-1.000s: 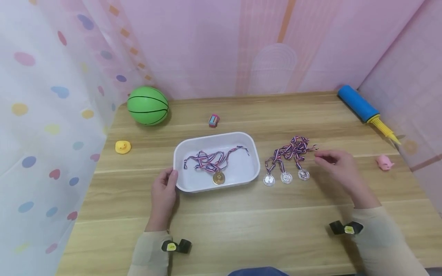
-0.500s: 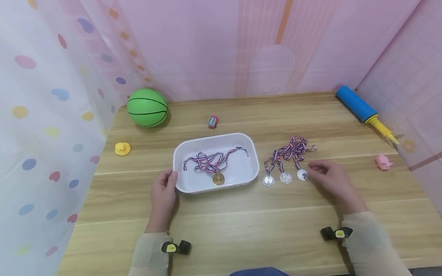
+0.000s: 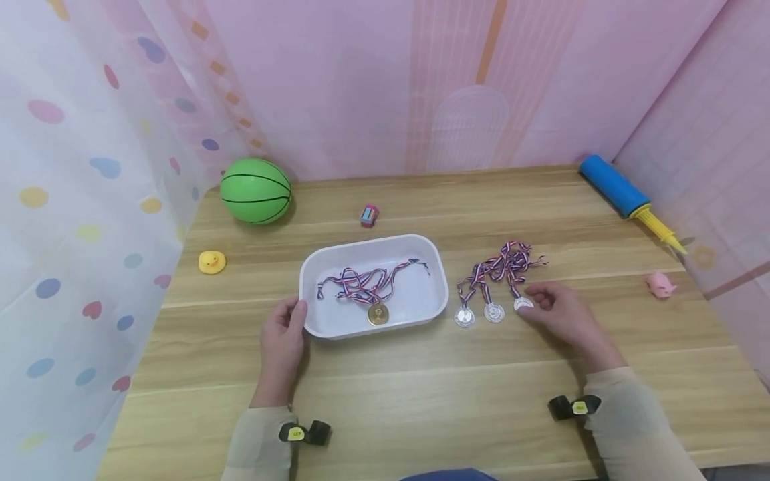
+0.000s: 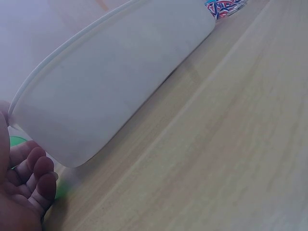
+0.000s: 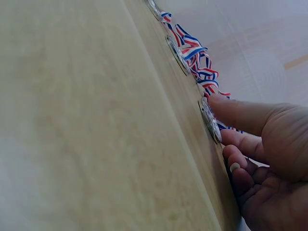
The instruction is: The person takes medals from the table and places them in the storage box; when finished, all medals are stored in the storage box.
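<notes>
Silver medal [image 3: 523, 303] under right hand's [image 3: 562, 314] fingertips trails ribbon away; left hand [image 3: 284, 337] grips tray [image 3: 313, 267].

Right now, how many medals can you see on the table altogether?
4. One gold medal lies in the white tray. Three silver medals lie right of it: left, middle, and right, touched by the right hand. None looks hidden.

White tray [image 4: 120, 72] wall close up on wooden table [image 4: 231, 159], left hand [image 4: 21, 192] at its corner, striped ribbons [image 4: 222, 6] beyond
</notes>
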Action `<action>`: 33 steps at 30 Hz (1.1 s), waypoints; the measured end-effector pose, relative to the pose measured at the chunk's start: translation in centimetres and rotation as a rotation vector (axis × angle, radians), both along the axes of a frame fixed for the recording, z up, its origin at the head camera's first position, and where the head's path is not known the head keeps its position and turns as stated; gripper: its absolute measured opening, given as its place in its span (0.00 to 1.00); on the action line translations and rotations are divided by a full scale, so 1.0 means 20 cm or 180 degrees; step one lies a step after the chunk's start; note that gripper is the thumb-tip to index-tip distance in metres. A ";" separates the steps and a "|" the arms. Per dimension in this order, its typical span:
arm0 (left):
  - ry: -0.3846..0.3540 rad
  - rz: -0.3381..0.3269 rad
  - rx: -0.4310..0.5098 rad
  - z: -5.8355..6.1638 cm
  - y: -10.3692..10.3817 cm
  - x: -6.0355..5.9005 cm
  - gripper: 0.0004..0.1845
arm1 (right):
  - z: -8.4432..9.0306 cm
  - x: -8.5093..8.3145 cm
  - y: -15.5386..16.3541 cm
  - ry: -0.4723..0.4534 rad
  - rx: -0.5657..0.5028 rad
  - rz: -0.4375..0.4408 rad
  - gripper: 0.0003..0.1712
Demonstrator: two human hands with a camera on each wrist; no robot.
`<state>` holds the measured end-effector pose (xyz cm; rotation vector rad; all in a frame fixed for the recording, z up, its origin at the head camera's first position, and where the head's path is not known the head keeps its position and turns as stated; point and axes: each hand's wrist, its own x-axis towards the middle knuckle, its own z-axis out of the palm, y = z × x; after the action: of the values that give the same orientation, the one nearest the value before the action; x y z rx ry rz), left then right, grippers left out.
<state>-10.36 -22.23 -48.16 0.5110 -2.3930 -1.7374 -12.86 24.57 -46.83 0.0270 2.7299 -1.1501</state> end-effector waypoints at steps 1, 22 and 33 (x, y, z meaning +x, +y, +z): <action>0.0012 0.0006 -0.0007 0.00 0.00 0.00 0.24 | 0.00 0.00 0.00 0.0048 0.0056 0.0015 0.31; -0.0020 0.0013 0.0011 0.00 0.00 0.00 0.24 | -0.01 -0.01 0.02 -0.0071 -0.0007 -0.0033 0.21; 0.0004 0.0011 -0.0014 0.00 0.00 0.00 0.25 | -0.01 -0.03 0.07 -0.0391 -0.0744 -0.0253 0.22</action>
<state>-10.31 -22.17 -48.08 0.5132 -2.3929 -1.7303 -13.39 26.05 -47.11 0.1703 2.4928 -1.4320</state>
